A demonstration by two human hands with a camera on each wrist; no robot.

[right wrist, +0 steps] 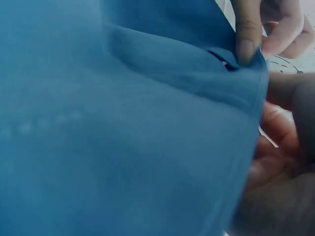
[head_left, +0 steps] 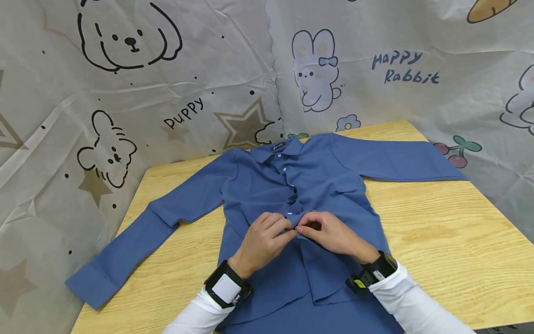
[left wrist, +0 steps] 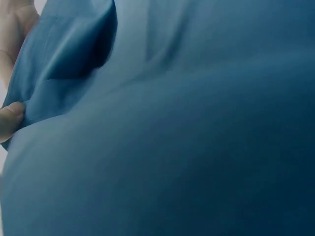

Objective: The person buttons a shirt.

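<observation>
A blue long-sleeved shirt lies front up, its collar at the far side and sleeves spread. Over the lower part of its front opening, my left hand pinches the front edge between thumb and bent fingers. Right beside it, my right hand pinches the same strip, fingertips almost meeting the left ones. A white button shows just above the hands; others run up to the collar. In the right wrist view, a thumb presses the lifted cloth by a dark slit. The fingertips hide whatever lies between them.
The shirt rests on a light wooden table, its hem hanging toward the near edge. A white printed cloth stands behind and at the sides. The left sleeve reaches the table's left edge; the other sleeve extends right.
</observation>
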